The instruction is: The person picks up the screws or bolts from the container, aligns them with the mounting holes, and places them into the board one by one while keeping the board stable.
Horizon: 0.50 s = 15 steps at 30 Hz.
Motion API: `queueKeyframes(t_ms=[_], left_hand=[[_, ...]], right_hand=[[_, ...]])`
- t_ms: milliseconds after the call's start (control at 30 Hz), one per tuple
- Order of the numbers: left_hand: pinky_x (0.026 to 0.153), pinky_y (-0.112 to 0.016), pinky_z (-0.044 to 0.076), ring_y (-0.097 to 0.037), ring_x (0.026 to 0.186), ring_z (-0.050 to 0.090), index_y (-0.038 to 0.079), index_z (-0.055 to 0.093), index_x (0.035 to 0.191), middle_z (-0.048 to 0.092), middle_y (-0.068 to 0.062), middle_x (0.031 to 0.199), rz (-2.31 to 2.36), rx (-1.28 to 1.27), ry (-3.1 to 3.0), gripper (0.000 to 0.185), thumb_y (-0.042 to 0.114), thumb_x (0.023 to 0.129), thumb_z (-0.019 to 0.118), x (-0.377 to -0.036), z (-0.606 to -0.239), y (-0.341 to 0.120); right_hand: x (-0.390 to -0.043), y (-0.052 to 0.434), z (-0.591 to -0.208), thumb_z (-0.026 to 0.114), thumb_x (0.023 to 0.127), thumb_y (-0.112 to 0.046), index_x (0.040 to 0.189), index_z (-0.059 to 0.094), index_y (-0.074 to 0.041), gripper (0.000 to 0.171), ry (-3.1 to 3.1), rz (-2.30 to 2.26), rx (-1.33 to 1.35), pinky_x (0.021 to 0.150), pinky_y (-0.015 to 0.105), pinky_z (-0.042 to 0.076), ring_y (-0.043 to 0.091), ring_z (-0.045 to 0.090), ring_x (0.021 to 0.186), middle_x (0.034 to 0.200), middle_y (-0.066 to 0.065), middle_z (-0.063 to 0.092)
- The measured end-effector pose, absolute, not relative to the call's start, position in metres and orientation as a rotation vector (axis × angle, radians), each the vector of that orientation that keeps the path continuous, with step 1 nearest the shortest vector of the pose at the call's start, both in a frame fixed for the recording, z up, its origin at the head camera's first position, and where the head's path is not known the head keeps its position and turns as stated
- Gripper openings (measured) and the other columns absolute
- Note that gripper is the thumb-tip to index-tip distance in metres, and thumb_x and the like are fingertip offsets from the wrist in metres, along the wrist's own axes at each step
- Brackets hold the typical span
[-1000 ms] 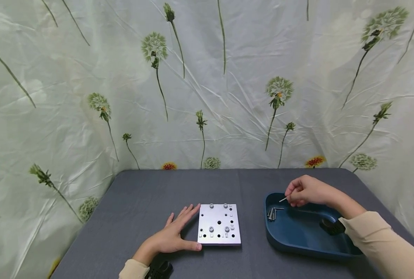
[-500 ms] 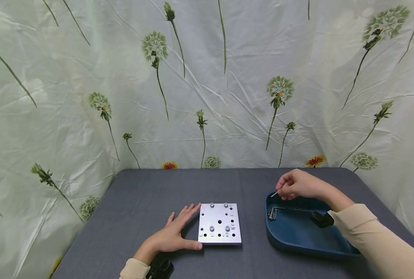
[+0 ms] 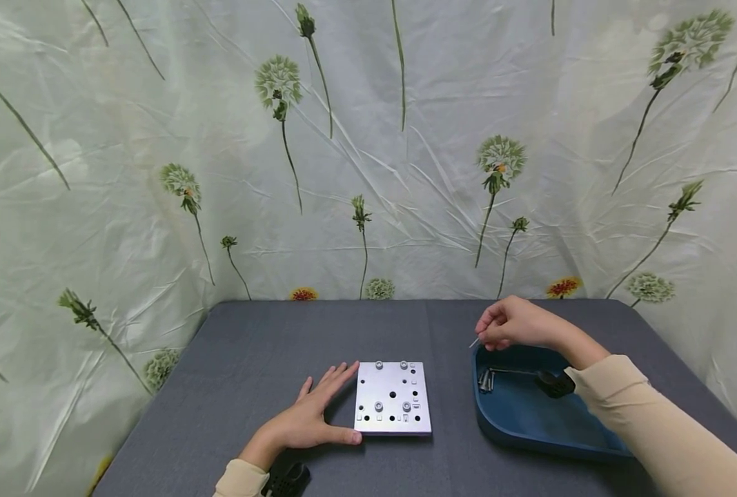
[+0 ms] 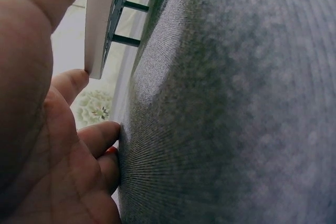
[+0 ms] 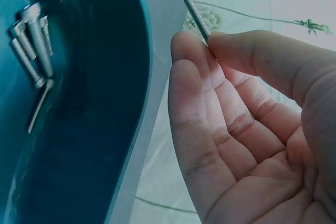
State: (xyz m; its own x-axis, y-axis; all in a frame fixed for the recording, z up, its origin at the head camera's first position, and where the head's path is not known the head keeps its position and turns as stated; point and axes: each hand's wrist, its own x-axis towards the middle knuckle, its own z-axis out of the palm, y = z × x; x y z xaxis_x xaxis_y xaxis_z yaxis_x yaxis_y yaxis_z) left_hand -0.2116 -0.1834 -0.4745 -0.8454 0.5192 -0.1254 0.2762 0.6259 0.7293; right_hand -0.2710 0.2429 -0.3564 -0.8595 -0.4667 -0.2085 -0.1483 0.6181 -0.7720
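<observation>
Blue tray (image 3: 517, 431) with bolts (image 3: 484, 379) beside plate (image 3: 393, 407)

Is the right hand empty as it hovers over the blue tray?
No, the right hand pinches a thin threaded screw between thumb and fingertips, beside the blue tray where more screws lie.

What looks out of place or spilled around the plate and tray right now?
Nothing stands out. The metal plate lies flat and square on the table, steadied by the left hand. The spare screws lie together inside the blue tray. The right hand pinches one screw.
</observation>
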Motion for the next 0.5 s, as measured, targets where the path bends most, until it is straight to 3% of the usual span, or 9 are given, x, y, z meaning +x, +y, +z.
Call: queueKeyframes(t_ms=[500], left_hand=[[0.124, -0.082, -0.005, -0.047, 0.168, 0.009, 0.028, 0.022, 0.174, 0.019, -0.017, 0.180, 1.032, 0.662, 2.542, 0.117, 0.052, 0.083, 0.091, -0.210, -0.472, -0.185]], right_hand=[[-0.277, 0.212, -0.352, 0.072, 0.100, -0.011, 0.107, 0.074, 0.007, 0.019, 2.460, -1.092, -0.547, 0.071, 0.030, 0.060, 0.015, 0.069, 0.076, 0.085, 0.009, 0.077]])
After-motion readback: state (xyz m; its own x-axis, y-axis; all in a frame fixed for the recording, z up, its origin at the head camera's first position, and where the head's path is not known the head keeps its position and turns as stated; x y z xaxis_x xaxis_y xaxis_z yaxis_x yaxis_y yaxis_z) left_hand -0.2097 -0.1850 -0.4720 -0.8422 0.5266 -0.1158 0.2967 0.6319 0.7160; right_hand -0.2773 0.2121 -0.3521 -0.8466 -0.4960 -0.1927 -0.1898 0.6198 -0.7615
